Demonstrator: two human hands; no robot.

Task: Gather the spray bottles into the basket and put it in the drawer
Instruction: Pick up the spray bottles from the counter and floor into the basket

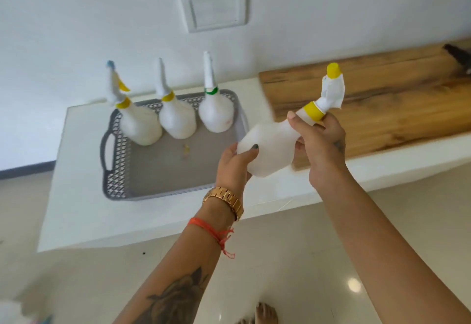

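Note:
A grey perforated basket point(158, 176) sits on the white ledge point(76, 196). Three white spray bottles stand along its far side: one with a yellow collar and blue tip point(139, 125), a middle one with a yellow collar point(177, 120), and one with a green collar point(216, 115). A fourth white spray bottle point(274, 145) with a yellow collar and yellow nozzle is tilted in the air just right of the basket. My left hand point(235, 162) cups its base. My right hand point(321, 143) grips its neck.
A wooden board point(382, 109) covers the ledge to the right. A white wall plate point(216, 9) is on the wall behind. Glossy tiled floor point(293, 260) lies below, with my bare toes point(265, 313) at the bottom edge.

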